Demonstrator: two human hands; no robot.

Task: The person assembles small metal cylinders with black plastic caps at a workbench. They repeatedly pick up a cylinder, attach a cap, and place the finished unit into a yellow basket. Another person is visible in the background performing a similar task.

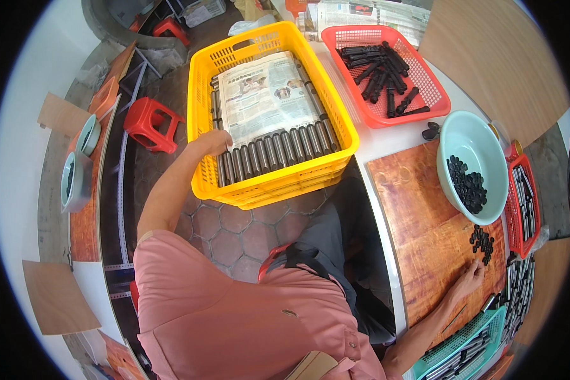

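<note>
My left hand [215, 143] is over the left side of the yellow crate [199, 180], at the near left corner of a newspaper sheet [263, 101]. Its fingers are curled down beside a row of dark metal-like tubes [266, 153] packed along the crate's near end; what they grip is hidden. Over on the brown wood-patterned board [418, 234], my right hand [467, 281] has its fingertips drawn together at the near edge of a small heap of black caps [482, 243]. Whether a cap is between them is too small to make out.
A pale green basin [449, 136] holds more black caps. Behind it, a red basket [434, 95] contains black ribbed handles. Thin rods fill a green basket [424, 366] and lie stacked [519, 285] at the right. A red stool [151, 123] stands left of the crate.
</note>
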